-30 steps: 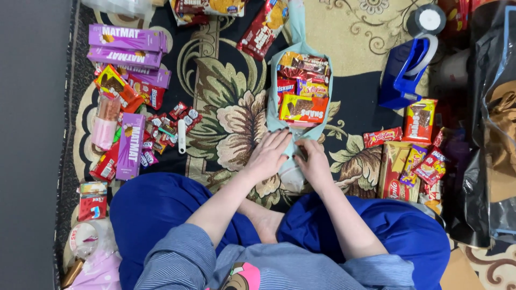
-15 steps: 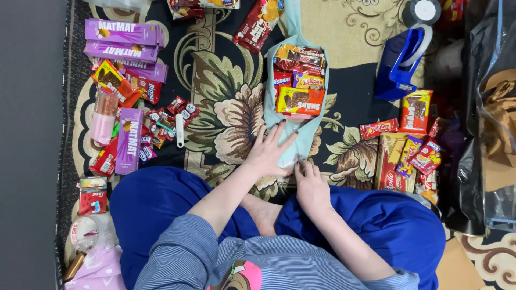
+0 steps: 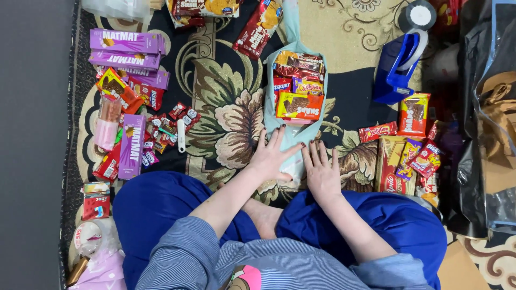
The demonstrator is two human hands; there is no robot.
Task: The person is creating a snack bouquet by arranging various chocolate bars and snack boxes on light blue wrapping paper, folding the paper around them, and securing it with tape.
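On floral rug | both hands flat, fingers spread: left hand (image 3: 272, 157), right hand (image 3: 321, 171) | pressing near end of pale blue snack-filled bag (image 3: 294, 102), long axis running far.

Floral carpet (image 3: 226, 102), snack packets (image 3: 414, 115), purple boxes (image 3: 126, 42), tape dispenser (image 3: 395, 70)

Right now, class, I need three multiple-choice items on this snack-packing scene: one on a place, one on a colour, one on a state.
1. Where is the tape dispenser?
A. right of the bag
B. left of the bag
C. on the lap

2. What colour are the stacked long boxes?
A. green
B. purple
C. white

3. How is the left hand?
A. fisted
B. gripping a box
C. flat, fingers spread

A: it sits right of the clear bag.
B: the boxes are purple.
C: it lies open on the bag, beside the right hand.
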